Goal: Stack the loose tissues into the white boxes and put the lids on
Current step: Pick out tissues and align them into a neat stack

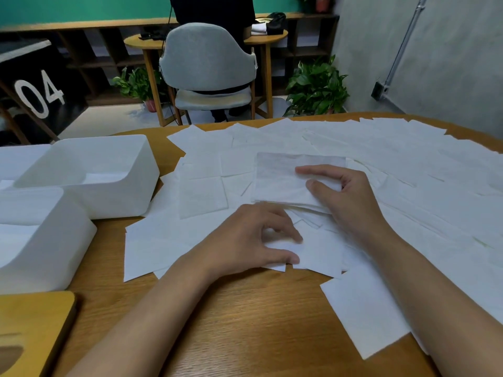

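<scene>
Loose white tissues (394, 159) cover most of the wooden table (245, 322). My right hand (345, 194) holds a small stack of tissues (280, 180), thumb on top and fingers under its right edge. My left hand (250, 240) rests with curled fingers on a flat tissue (313, 254) just below that stack, pinching at its edge. Two open white boxes stand at the left: the far box (130, 191) and the near box (54, 254), each with some tissues inside. A wooden lid (32, 327) with an oval slot lies at the bottom left.
Bare wood shows at the near edge between my forearms. Beyond the table stand a grey chair (209, 63), a small round table (206, 39), potted plants (315, 88) and a person in dark clothes. A grey wall is at the right.
</scene>
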